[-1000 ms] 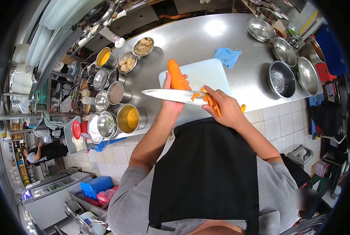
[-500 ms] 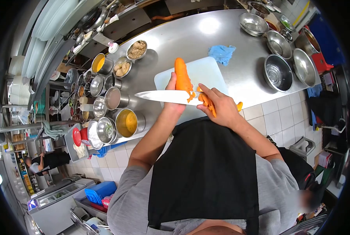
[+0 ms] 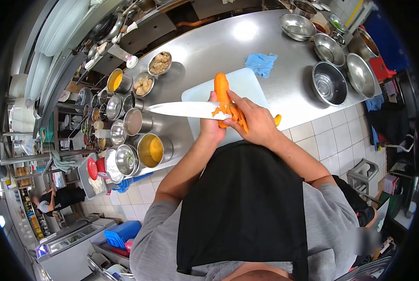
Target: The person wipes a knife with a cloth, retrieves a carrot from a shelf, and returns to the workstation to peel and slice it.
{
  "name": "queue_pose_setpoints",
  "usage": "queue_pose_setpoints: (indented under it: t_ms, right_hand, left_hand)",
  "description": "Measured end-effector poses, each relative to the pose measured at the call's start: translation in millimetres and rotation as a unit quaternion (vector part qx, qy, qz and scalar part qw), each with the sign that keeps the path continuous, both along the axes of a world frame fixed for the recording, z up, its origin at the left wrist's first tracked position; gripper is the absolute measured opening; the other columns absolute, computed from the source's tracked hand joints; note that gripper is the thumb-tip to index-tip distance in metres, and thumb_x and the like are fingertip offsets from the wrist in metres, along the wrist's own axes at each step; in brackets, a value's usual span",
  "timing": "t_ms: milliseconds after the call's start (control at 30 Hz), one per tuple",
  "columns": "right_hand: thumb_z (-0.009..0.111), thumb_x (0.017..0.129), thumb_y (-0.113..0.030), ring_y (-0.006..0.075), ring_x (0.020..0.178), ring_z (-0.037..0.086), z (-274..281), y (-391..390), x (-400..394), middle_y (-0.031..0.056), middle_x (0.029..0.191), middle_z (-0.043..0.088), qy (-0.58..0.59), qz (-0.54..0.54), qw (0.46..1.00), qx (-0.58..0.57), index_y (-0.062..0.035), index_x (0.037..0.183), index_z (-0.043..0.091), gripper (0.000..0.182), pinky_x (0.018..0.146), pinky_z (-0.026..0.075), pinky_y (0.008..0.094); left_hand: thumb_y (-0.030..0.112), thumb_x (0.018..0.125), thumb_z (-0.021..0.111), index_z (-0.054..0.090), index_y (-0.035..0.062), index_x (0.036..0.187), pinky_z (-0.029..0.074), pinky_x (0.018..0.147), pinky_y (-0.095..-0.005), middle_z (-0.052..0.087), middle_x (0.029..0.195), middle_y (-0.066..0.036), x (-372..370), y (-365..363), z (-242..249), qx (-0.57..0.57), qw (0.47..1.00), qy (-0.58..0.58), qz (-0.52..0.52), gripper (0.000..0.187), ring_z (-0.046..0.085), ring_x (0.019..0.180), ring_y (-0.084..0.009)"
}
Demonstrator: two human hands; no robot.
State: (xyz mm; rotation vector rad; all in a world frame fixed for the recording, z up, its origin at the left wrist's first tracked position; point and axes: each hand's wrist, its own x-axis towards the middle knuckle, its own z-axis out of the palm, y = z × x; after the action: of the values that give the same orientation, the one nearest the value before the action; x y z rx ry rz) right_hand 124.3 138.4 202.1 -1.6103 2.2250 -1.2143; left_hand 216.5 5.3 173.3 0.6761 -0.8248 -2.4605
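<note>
A thick orange carrot (image 3: 221,86) is held above the white cutting board (image 3: 197,93), its rounded end pointing away from me. My left hand (image 3: 211,126) is closed around the carrot's nearer part from the left. In my right hand (image 3: 255,122) is a large kitchen knife (image 3: 186,109), its wide blade stretching left across the carrot and over my left hand. Orange carrot peelings (image 3: 237,117) cling to the blade near the handle and hang by my right fingers. The knife's handle is hidden by the right hand.
A blue cloth (image 3: 261,64) lies beyond the board. Metal bowls (image 3: 330,83) stand at the right. On the left are a pot with yellow contents (image 3: 151,150), a bowl of peeled pieces (image 3: 144,84) and several containers. A person (image 3: 59,199) stands at far left.
My right hand and the knife have shifted left against the carrot, and the blade reaches further left. The carrot has moved slightly nearer to me. More peelings show at the blade.
</note>
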Motion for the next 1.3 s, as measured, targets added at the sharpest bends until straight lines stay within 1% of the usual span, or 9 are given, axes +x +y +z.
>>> queue_pose_setpoints:
  t_ms: [133,267,667,733,900,1000,1100,1200,1300]
  right_hand:
    - [0.07,0.09,-0.04,0.0325,0.08,0.065,4,10,4,0.0132,0.097,0.064,-0.015,0.017,0.999,0.045,-0.0095,0.151,0.039,0.074,0.069,0.054,0.0402]
    - [0.071,0.09,-0.04,0.0319,0.081,0.066,-5,12,4,0.0132,0.098,0.065,-0.005,0.009,1.0,0.029,-0.0099,0.151,0.039,0.075,0.07,0.054,0.0401]
    - [0.067,0.091,-0.047,0.0338,0.076,0.066,-5,-5,-6,0.0142,0.094,0.065,-0.006,-0.02,1.0,-0.008,-0.0078,0.149,0.041,0.074,0.066,0.055,0.0415]
    - [0.067,0.091,-0.047,0.0356,0.08,0.068,-6,-8,-9,0.0166,0.098,0.067,-0.021,-0.036,0.999,0.004,-0.0069,0.147,0.043,0.073,0.069,0.056,0.0425]
    - [0.066,0.092,-0.046,0.0387,0.091,0.068,-6,-25,-33,0.0207,0.107,0.068,-0.06,-0.068,0.995,-0.05,-0.0039,0.144,0.047,0.07,0.079,0.055,0.043]
    - [0.066,0.093,-0.043,0.0407,0.098,0.067,-3,-29,-44,0.0242,0.113,0.067,-0.147,-0.065,0.986,-0.046,-0.002,0.14,0.052,0.064,0.087,0.053,0.0431]
    - [0.066,0.093,-0.043,0.0399,0.093,0.067,-7,-19,-38,0.0221,0.109,0.068,-0.071,-0.05,0.995,-0.053,-0.0029,0.141,0.051,0.065,0.082,0.054,0.0437]
    - [0.067,0.092,-0.043,0.038,0.086,0.067,-2,0,-21,0.019,0.102,0.067,-0.051,-0.011,0.999,0.0,-0.0047,0.143,0.048,0.066,0.076,0.054,0.0434]
    - [0.067,0.092,-0.043,0.0355,0.079,0.067,0,14,-9,0.0163,0.095,0.066,-0.048,0.005,0.998,0.028,-0.0066,0.145,0.046,0.068,0.071,0.054,0.0426]
  left_hand:
    - [0.048,0.098,0.059,0.058,0.0084,0.121,0.053,0.082,-0.0352,0.063,0.099,-0.005,3,-26,-7,0.001,1.0,0.004,0.004,0.046,0.063,0.089,-0.0168]
    - [0.049,0.098,0.059,0.058,0.0084,0.12,0.054,0.08,-0.0361,0.064,0.097,-0.006,7,-27,-3,-0.017,1.0,-0.001,0.002,0.046,0.064,0.085,-0.0174]
    - [0.042,0.106,0.046,0.054,0.0049,0.129,0.051,0.093,-0.0364,0.062,0.117,-0.007,3,-1,-21,-0.027,1.0,-0.001,-0.001,0.045,0.061,0.107,-0.0183]
    - [0.035,0.108,0.042,0.053,0.0034,0.129,0.051,0.095,-0.0366,0.061,0.12,-0.007,5,1,-28,-0.076,0.997,0.014,0.002,0.04,0.061,0.109,-0.0191]
    - [0.038,0.107,0.043,0.053,0.0025,0.128,0.049,0.098,-0.0366,0.061,0.122,-0.009,9,15,-28,-0.098,0.995,0.003,-0.02,0.043,0.061,0.111,-0.021]
    - [0.038,0.107,0.042,0.053,0.0026,0.128,0.047,0.101,-0.0368,0.06,0.126,-0.009,15,8,-27,-0.056,0.992,0.012,-0.11,0.043,0.059,0.115,-0.0209]
    - [0.038,0.107,0.042,0.054,0.0035,0.128,0.05,0.096,-0.0386,0.061,0.122,-0.009,11,-1,-27,-0.019,0.996,0.011,-0.083,0.042,0.061,0.11,-0.021]
    - [0.046,0.104,0.047,0.055,0.0052,0.126,0.055,0.08,-0.0414,0.064,0.108,-0.011,2,-13,-34,-0.031,0.997,-0.002,0.074,0.047,0.065,0.091,-0.0223]
    - [0.046,0.101,0.053,0.056,0.0023,0.124,0.054,0.084,-0.0397,0.064,0.107,-0.012,10,-23,-14,-0.04,0.999,-0.003,0.03,0.05,0.065,0.091,-0.0231]
